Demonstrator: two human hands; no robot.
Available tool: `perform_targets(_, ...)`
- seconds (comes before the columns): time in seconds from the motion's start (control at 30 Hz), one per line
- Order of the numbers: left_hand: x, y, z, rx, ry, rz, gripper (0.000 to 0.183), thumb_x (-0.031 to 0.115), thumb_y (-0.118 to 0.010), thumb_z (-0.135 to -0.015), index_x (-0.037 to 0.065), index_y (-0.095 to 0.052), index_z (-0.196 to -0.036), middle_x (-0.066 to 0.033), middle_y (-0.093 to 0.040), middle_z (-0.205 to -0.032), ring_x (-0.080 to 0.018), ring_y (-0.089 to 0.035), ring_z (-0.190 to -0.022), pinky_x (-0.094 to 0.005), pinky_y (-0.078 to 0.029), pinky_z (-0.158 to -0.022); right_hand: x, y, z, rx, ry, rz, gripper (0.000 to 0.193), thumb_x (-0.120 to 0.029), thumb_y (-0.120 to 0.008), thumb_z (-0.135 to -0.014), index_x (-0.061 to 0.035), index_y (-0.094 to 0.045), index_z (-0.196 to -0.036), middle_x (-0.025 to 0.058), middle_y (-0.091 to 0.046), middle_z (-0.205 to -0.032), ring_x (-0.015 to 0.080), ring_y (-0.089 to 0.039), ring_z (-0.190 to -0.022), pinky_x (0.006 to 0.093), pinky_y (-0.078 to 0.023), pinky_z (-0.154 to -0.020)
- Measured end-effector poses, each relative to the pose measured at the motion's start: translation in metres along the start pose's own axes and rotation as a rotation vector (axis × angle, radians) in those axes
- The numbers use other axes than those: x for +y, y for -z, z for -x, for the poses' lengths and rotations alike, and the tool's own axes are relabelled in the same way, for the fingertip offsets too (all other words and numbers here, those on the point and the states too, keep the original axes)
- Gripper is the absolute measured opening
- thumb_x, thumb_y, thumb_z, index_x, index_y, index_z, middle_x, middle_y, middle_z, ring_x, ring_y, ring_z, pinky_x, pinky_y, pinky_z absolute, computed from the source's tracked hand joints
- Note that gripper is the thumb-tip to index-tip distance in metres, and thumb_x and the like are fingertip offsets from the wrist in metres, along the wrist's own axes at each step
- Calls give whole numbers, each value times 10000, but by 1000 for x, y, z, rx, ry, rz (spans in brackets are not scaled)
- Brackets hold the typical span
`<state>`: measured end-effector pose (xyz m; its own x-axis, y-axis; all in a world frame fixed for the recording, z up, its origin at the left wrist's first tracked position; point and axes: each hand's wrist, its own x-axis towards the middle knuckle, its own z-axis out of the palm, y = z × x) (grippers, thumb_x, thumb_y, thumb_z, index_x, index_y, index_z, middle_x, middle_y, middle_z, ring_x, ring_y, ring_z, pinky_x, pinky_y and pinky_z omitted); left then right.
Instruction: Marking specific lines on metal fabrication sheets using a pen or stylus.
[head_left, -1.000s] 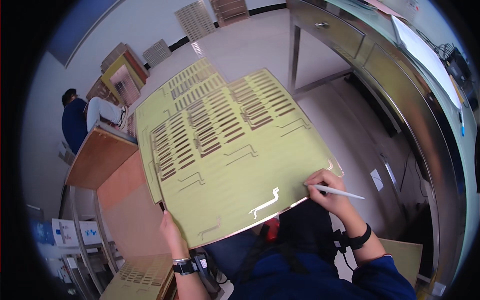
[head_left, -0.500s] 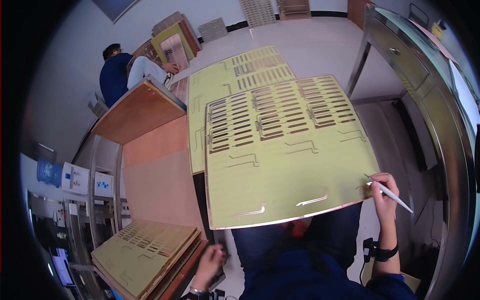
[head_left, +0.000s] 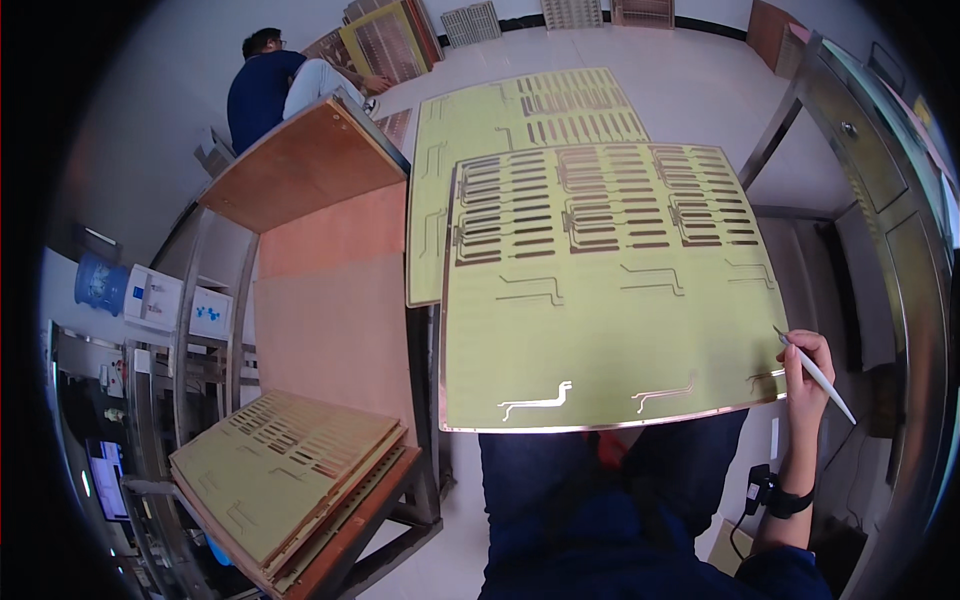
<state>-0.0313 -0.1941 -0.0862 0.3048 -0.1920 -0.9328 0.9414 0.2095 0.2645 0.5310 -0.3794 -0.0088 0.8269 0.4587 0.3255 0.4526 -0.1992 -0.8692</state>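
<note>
A large yellow-green panel [head_left: 600, 330] with rows of slots and thin metallic traces lies flat in front of me, over my lap. My right hand [head_left: 803, 378] rests at its lower right corner, fingers closed on a thin white pen-like tool [head_left: 820, 378] whose tip touches the panel edge. A second panel of the same kind [head_left: 470, 150] lies partly under it, farther away. My left hand is out of the picture.
A stack of similar slotted panels [head_left: 290, 470] sits on a copper-coloured board at lower left. Copper boards [head_left: 330, 290] fill a steel rack on the left. Another person in blue [head_left: 262, 92] crouches at the back. A steel cabinet [head_left: 880, 160] stands on the right.
The panel has swung from tilted to level in front of me. My left hand let go of its lower edge, dropped toward the stack and left the view. The right hand kept the tool.
</note>
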Motion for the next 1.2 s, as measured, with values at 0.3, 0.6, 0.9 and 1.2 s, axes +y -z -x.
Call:
perform_targets(0.3,26,-1,3,-281,119,39,225,101,-547,-862,56,-598,-1076,-108,-636,-1065,-143,-643,-894,-298,-540,-746,-5,3,-7,-20,58,15,53,-1,-567,-886,31,-579,-927,87,-597,-936,102,-571,-752,217,-463,-679)
perform_targets(0.6,83,32,45,-338,28,119,229,97,-527,-846,48,-603,-1056,-104,-662,-970,-158,-664,-833,-283,-544,-703,-28,-33,-8,-275,68,-75,131,-52,-569,-909,32,-636,-984,127,-675,-938,132,-646,-756,244,-493,-663)
perform_targets(0.9,217,101,8,635,-744,495,421,401,-390,-1002,26,-537,-1128,-58,-624,-960,-139,-609,-851,-312,-543,-703,8,-113,-14,-164,242,713,401,-59,-575,-852,-41,-500,-1246,219,-498,-1321,388,-474,-1216,439,-364,-1035)
perform_targets(1.2,258,125,11,375,-866,638,438,401,-370,-1009,30,-484,-1210,-99,-654,-1006,-157,-637,-872,-299,-523,-749,-95,-240,99,-1049,950,-116,233,-179,-533,-860,-86,-549,-1073,142,-599,-1129,314,-609,-1017,411,-517,-840)
